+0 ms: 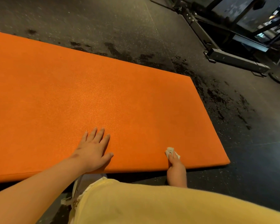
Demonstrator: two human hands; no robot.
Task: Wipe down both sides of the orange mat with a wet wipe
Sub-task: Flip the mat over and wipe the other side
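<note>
A thick orange mat point(103, 97) lies flat on the dark floor and fills the left and middle of the view. My left hand point(93, 151) rests flat on it near the front edge, fingers spread and straight. Further right, my right hand point(176, 168) reaches over the same edge and grips a crumpled white wet wipe point(170, 151) against the mat's top surface. The fingers of my right hand are mostly hidden under the hand.
Dark speckled rubber floor point(233, 143) surrounds the mat, with wet-looking dark patches point(217, 97) beyond its far and right edges. Black metal gym equipment frames point(233, 59) stand at the upper right. My yellow clothing point(152, 204) fills the bottom of the view.
</note>
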